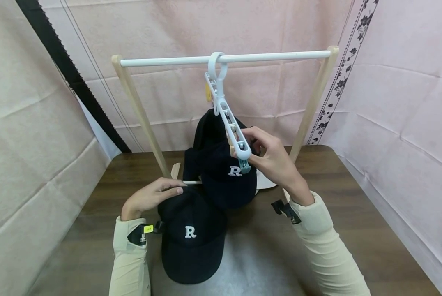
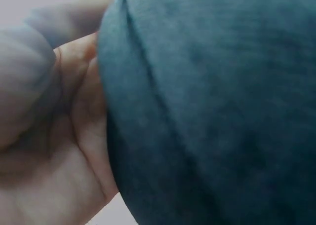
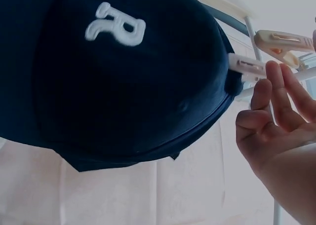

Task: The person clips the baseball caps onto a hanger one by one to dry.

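Note:
My left hand [image 1: 150, 197] grips a black baseball cap [image 1: 193, 250] with a white R by its back edge. In the left wrist view the dark cloth of this cap [image 2: 212, 106] hides the fingertips. A light blue clip hanger [image 1: 226, 115] hangs from the rack's bar. At its near end my right hand [image 1: 269, 154] pinches a beige clip [image 3: 284, 40] between thumb and fingers, partly hidden by the hanger. A second dark cap [image 3: 133, 87], also with a white R, hangs beside the hand, with a pale pink clip [image 3: 247, 64] on its edge.
The rack has a white bar [image 1: 280, 56] and wooden legs [image 1: 141, 111]. Behind the hanging R cap is another black cap [image 1: 208, 127]. A teal clip [image 1: 245, 166] hangs at the hanger's near end. White cloth [image 1: 264, 181] shows low behind the caps, above the brown table [image 1: 354, 230].

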### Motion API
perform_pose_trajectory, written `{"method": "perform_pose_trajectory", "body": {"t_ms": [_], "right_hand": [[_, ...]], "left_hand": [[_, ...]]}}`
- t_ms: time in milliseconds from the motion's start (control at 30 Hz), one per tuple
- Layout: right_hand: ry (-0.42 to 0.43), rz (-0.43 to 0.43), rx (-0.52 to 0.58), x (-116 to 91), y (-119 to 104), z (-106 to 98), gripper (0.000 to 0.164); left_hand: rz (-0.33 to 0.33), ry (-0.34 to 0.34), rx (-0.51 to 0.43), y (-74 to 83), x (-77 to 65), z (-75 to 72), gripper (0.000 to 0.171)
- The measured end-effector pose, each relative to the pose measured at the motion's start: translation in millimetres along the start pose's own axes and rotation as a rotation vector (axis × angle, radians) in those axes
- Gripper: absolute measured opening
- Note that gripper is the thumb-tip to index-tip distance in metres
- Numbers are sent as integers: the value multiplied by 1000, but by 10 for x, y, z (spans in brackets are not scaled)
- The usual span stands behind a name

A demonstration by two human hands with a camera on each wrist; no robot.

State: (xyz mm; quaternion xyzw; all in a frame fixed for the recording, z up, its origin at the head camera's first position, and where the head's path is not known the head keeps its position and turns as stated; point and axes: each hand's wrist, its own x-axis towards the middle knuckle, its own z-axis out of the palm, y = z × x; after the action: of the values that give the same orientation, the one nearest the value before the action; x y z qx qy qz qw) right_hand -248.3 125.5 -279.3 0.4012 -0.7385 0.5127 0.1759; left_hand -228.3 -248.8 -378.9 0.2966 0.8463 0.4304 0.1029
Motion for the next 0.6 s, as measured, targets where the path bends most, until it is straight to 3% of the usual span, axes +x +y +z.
{"method": "perform_pose_trajectory", "body": {"t_ms": [333, 600], "right_hand": [[-31, -16, 72, 58, -37, 44, 29], [-10, -14, 110, 49, -61, 85, 26]], "left_hand": [[18, 28, 27, 39, 101, 106, 18], [8, 119, 52, 173, 135, 273, 20]]}}
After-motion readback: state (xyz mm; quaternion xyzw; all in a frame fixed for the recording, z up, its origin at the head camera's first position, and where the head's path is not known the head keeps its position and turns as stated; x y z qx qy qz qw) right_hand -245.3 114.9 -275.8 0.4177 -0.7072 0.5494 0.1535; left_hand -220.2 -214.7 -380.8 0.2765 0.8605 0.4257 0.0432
